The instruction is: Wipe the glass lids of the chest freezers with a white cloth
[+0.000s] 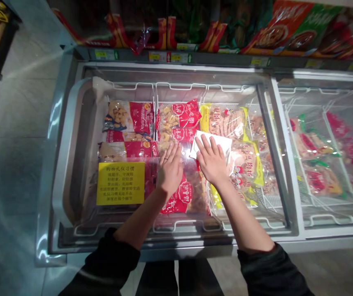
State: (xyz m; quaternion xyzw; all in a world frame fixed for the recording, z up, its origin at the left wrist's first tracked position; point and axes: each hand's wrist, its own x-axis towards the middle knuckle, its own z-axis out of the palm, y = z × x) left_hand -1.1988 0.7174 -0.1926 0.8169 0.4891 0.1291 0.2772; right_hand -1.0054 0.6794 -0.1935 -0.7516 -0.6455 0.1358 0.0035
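Note:
My left hand point(170, 168) lies flat, fingers stretched out, on the glass lid point(87, 181) of a chest freezer. Beneath my right hand point(212, 160) is a white folded cloth or paper wipe point(228, 144), pressed flat against the same glass with the fingers spread. Under the lid, red food bags point(179, 115) sit below my left hand, and yellow-edged meat bags point(226, 121) are below and right of my right hand. A yellow sign with Chinese writing point(121, 183) is on the glass to the left.
White wire dividers point(156, 98) split the freezer into sections. A second freezer section point(327, 209) with more bags adjoins on the right. Behind stands a shelf with price tags point(181, 57) and boxed goods point(281, 26). Tiled floor point(19, 164) runs along the left.

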